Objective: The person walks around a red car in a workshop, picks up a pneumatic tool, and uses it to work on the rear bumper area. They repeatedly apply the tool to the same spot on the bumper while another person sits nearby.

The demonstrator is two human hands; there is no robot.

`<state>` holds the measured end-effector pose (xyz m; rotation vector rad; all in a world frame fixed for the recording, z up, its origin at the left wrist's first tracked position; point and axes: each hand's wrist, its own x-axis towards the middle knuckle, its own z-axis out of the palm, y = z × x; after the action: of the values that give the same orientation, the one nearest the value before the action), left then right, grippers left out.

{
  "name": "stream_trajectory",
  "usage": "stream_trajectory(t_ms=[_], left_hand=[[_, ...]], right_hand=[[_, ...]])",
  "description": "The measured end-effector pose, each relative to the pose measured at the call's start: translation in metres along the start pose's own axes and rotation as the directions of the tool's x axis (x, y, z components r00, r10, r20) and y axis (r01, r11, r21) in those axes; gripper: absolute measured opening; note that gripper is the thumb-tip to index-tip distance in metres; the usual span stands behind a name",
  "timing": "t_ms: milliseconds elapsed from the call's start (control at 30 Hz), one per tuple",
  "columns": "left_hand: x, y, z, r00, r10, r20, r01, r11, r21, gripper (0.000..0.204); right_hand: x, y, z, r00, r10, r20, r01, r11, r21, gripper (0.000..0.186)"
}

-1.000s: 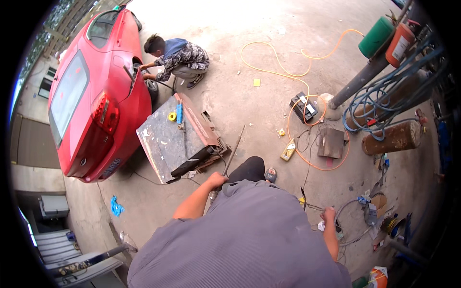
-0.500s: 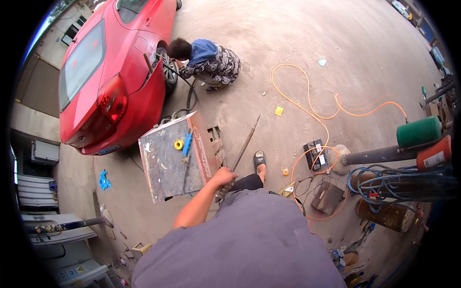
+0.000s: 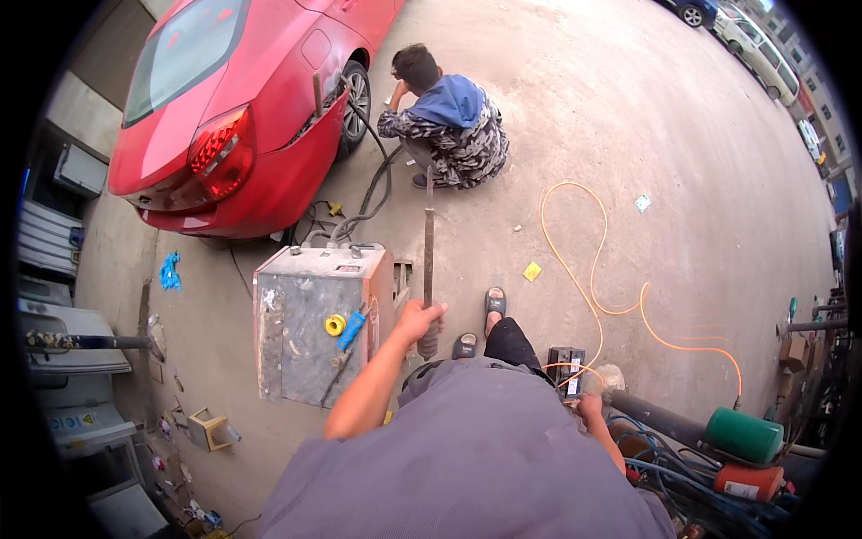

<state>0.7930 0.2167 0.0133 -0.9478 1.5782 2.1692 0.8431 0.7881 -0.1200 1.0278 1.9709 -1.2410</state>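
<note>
Upright beside the grey metal box (image 3: 310, 328), a long metal rod (image 3: 428, 251) is gripped at its lower end by the closed left hand (image 3: 418, 319). Atop the box, a yellow ring (image 3: 335, 324) and blue tool (image 3: 351, 330) are seen. Whether the right hand (image 3: 589, 406) is open cannot be told.

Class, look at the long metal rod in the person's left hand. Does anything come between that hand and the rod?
No. The left hand is closed directly around the lower end of the metal rod, held upright beside the grey metal box. Nothing visible lies between hand and rod.
</note>
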Motion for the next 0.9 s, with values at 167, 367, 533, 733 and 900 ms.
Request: stream_trajectory(t_ms=[167,367,533,733,900], left_hand=[[0.066,0.040,0.002,0.990,0.094,-0.109,-0.119,0.962,-0.247,0.028],[0.185,0.098,-0.007,0.956,0.000,-0.293,-0.157,0.843,-0.514,0.029],[0.289,0.164,-0.020,0.900,-0.127,-0.418,-0.130,0.837,-0.532,0.027],[0.388,0.246,-0.015,0.889,-0.144,-0.436,-0.115,0.849,-0.516,0.024],[0.460,0.297,-0.027,0.897,-0.134,-0.421,-0.090,0.877,-0.472,0.024]], right_hand=[[0.111,-0.099,-0.021,0.885,-0.331,0.327,0.415,0.248,-0.875,0.023],[0.233,-0.254,0.055,0.780,-0.281,0.559,0.520,-0.205,-0.829,0.034],[0.293,-0.436,0.142,0.681,-0.302,0.667,0.608,-0.273,-0.745,0.031],[0.371,-0.629,0.202,0.852,-0.360,0.381,0.518,0.687,-0.509,0.029],[0.391,-0.794,0.278,0.693,-0.416,0.590,0.719,0.336,-0.608,0.014]])
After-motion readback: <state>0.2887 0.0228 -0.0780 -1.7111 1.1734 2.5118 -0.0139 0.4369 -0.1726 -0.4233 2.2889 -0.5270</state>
